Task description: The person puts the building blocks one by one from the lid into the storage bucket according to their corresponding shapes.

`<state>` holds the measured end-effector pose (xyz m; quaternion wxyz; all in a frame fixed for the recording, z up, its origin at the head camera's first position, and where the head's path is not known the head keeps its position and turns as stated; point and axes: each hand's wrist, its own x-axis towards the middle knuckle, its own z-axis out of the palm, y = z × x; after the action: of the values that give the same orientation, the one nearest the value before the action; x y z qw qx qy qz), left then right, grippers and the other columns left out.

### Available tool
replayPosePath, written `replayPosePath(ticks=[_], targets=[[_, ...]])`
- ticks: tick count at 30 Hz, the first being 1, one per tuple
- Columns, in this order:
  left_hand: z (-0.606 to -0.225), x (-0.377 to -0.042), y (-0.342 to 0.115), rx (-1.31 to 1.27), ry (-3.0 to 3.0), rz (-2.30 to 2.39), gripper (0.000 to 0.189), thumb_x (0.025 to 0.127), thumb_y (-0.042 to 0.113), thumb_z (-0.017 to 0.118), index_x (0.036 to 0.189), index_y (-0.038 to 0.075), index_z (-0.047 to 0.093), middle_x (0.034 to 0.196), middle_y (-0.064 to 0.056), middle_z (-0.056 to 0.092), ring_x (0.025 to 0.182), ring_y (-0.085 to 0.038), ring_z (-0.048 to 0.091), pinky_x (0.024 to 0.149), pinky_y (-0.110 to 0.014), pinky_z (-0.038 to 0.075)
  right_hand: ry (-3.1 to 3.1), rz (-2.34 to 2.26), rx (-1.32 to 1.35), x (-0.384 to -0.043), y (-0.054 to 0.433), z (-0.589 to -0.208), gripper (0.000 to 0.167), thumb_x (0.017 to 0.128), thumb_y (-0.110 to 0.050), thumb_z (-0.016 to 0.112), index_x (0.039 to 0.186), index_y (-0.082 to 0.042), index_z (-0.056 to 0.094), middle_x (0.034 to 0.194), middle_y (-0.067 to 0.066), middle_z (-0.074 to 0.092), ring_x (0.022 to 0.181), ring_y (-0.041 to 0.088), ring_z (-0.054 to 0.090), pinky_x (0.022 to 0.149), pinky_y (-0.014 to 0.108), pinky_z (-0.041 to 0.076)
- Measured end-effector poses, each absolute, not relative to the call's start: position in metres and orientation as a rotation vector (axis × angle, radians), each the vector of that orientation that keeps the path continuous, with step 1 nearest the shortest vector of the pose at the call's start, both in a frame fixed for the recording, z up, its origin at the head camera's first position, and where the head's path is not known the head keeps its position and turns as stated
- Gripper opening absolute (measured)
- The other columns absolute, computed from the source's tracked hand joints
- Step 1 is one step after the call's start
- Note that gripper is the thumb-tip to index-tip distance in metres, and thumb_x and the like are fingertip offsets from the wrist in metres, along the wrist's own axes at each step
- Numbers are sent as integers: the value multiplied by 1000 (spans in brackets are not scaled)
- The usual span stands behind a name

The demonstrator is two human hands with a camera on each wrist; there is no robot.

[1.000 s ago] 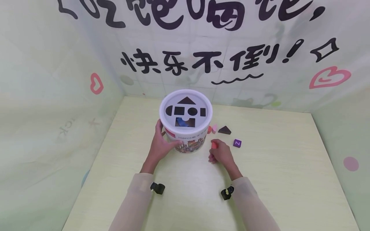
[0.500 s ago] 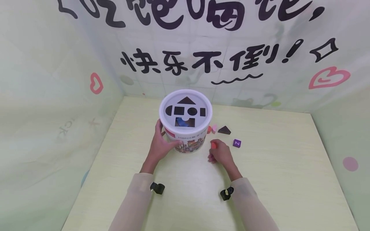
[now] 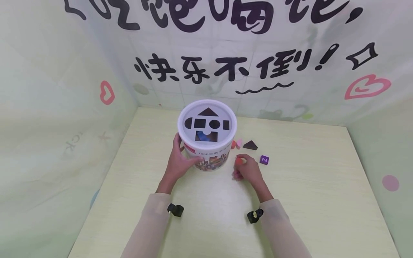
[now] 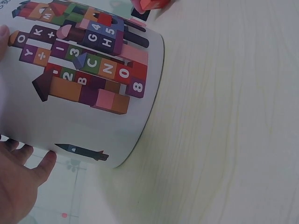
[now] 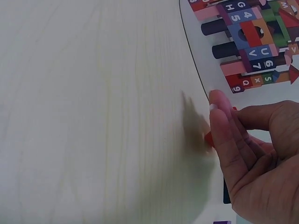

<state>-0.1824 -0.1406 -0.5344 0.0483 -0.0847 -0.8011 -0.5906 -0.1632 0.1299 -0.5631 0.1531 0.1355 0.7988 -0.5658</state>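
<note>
A round white bucket printed with toy blocks stands upright on the table. Its lid has several shaped cut-outs, and blue shows inside the arch-shaped one. My left hand holds the bucket's left side, thumb across the front, fingers partly hidden behind it. Just right of the bucket, my right hand pinches a small red block, mostly covered by the fingers in the right wrist view. Beyond that hand lie a red block, a pink block and a dark triangular block. A purple letter cube sits to its right.
The pale wood-grain table runs up to a printed backdrop behind the bucket. Cloth side walls flank it. Each sleeve has a small black wrist camera at the cuff.
My right hand shifts very slightly, its fingers adjusting round the red block. The left hand and bucket stay put, and the loose blocks lie where they were.
</note>
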Motion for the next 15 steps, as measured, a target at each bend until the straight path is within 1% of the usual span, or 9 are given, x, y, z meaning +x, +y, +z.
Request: replayPosePath(ticks=[3, 10, 15], targets=[[-534, -182, -140, -259, -2441, -1798, 118, 64, 41, 91, 153, 36, 14, 155, 10, 29, 146, -16, 23, 112, -49, 37, 2286, -1627, 409, -163, 135, -564, 43, 91, -2, 55, 133, -4, 51, 66, 14, 67, 53, 21, 66, 53, 36, 61], [-533, -182, -141, -264, -2442, -1803, 118, 64, 38, 91, 153, 35, 14, 156, 8, 28, 146, -18, 23, 112, -49, 37, 2292, -1630, 407, -162, 143, -565, 45, 88, 1, 54, 133, -1, 50, 66, 15, 68, 52, 20, 66, 54, 35, 61], [-534, -183, -141, -273, -2440, -1804, 118, 64, 36, 91, 153, 34, 13, 156, 7, 28, 146, -18, 23, 113, -49, 36, 2281, -1638, 428, -161, 149, -566, 45, 89, -1, 57, 133, -1, 50, 68, 15, 69, 54, 20, 67, 55, 35, 61]])
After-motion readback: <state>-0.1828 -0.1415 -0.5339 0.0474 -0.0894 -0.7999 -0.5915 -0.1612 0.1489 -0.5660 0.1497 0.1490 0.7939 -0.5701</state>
